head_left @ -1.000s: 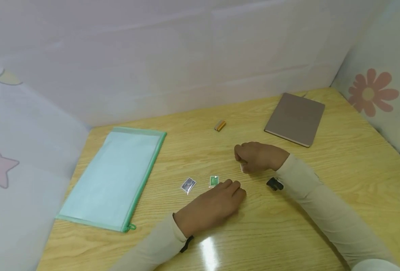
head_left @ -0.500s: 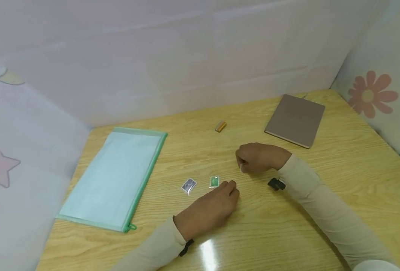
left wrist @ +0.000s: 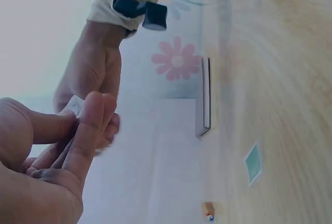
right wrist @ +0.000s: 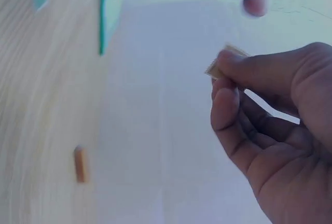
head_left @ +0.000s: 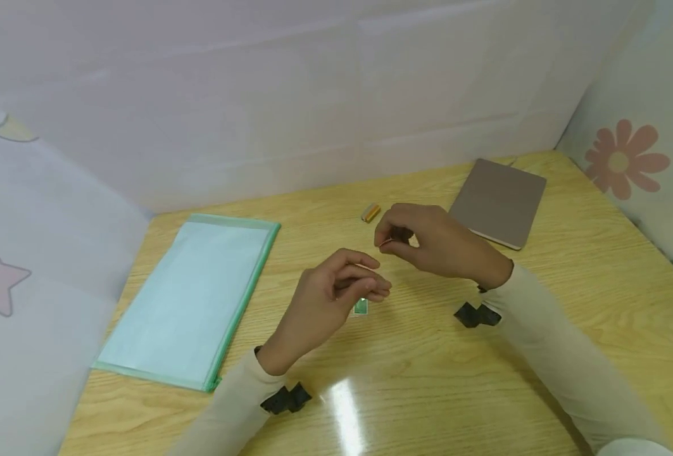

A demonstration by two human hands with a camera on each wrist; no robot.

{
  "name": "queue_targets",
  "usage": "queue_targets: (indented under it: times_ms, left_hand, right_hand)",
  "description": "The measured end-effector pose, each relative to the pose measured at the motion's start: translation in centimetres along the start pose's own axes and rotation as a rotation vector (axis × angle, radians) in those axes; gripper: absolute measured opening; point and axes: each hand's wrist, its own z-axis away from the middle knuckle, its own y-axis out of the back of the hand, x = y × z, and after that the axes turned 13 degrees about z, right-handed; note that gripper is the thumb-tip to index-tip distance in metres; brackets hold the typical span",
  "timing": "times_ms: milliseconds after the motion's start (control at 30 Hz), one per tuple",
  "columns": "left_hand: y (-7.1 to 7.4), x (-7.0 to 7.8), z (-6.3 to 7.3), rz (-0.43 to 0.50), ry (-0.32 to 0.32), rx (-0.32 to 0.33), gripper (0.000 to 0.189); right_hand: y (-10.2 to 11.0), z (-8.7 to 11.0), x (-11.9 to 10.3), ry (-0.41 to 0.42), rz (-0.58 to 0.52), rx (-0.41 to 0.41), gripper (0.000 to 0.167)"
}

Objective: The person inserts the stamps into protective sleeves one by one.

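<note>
In the head view my right hand (head_left: 433, 237) is raised over the table, pinching a small postage stamp between thumb and fingers. The right wrist view shows the tan stamp (right wrist: 217, 68) with a toothed edge at the thumb tip. My left hand (head_left: 330, 291) hovers just below and left of it, fingers loosely bent and nothing plainly seen in them. A small whitish piece (left wrist: 77, 106) shows beside the left fingertips in the left wrist view; which hand has it is unclear. A green stamp (head_left: 361, 307) lies on the table, partly covered by the left hand. The grey stamp is out of sight.
A mint-edged zip folder (head_left: 188, 304) lies on the left of the table. At the back right is a brown notebook (head_left: 501, 199), partly behind the right hand. A small orange-and-grey block (head_left: 371, 213) lies near the back wall.
Both hands have lifted from the table. My right hand rose up and leftward with the stamp; the left hand turned and rose, now covering the grey stamp's spot and part of the green one.
</note>
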Motion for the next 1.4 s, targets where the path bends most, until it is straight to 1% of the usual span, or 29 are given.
queue_targets:
  times_ms: [33, 133, 200, 267, 300, 433, 500, 533, 600, 700, 733, 800, 933, 1067, 1267, 1400]
  left_hand:
    - [0.0, 0.4, 0.0, 0.004, -0.017, 0.015, 0.018]
    - [0.3, 1.0, 0.0, 0.015, -0.074, 0.053, 0.018]
    - [0.3, 1.2, 0.0, 0.016, -0.109, 0.081, 0.014]
    - [0.4, 1.2, 0.1, 0.021, -0.137, 0.108, 0.012]
    - [0.4, 1.2, 0.1, 0.022, -0.152, 0.118, 0.011]
    - [1.0, 0.2, 0.1, 0.043, -0.189, 0.147, 0.01]
    - [1.3, -0.3, 0.1, 0.054, -0.2, 0.154, 0.011]
    - [1.3, -0.5, 0.1, 0.059, -0.203, 0.157, 0.011]
    - [1.3, -0.4, 0.1, 0.062, -0.204, 0.163, 0.009]
    - [1.3, -0.2, 0.0, 0.054, -0.211, 0.173, 0.009]
    - [1.3, -0.2, 0.0, 0.051, -0.213, 0.176, 0.009]
    - [1.3, -0.2, 0.0, 0.045, -0.218, 0.183, 0.009]
    - [1.2, -0.2, 0.0, 0.042, -0.223, 0.192, 0.008]
    - [1.1, -0.3, 0.1, 0.02, -0.239, 0.195, 0.008]
    - [1.1, -0.5, 0.0, -0.091, -0.3, 0.212, 0.008]
    - [1.1, -0.7, 0.0, -0.139, -0.323, 0.213, 0.008]
  right_hand:
    - [0.3, 0.0, -0.3, 0.007, -0.02, 0.042, 0.011]
    - [1.1, 0.1, -1.4, 0.001, -0.107, 0.148, 0.013]
    - [1.5, 0.2, -2.1, -0.008, -0.173, 0.196, 0.014]
    - [1.9, 0.3, -2.7, -0.01, -0.22, 0.227, 0.018]
    - [2.0, 0.3, -3.1, -0.008, -0.234, 0.238, 0.019]
    - [2.4, 0.4, -4.3, -0.015, -0.249, 0.28, 0.022]
    - [2.4, 0.5, -4.8, -0.032, -0.289, 0.291, 0.023]
    - [2.6, 0.4, -5.3, -0.045, -0.312, 0.296, 0.022]
    - [3.0, 0.3, -6.4, -0.062, -0.362, 0.302, 0.021]
    - [3.2, 0.2, -7.3, -0.061, -0.417, 0.305, 0.016]
    - [3.2, 0.1, -7.5, -0.056, -0.426, 0.305, 0.016]
    - [2.6, 0.1, -6.9, -0.041, -0.443, 0.299, 0.017]
    - [1.7, 0.1, -6.1, -0.039, -0.429, 0.291, 0.018]
    - [1.3, 0.1, -6.1, -0.036, -0.379, 0.287, 0.015]
    - [1.2, 0.0, -6.1, -0.011, -0.299, 0.294, 0.014]
    - [1.1, 0.0, -6.0, 0.01, -0.258, 0.291, 0.014]
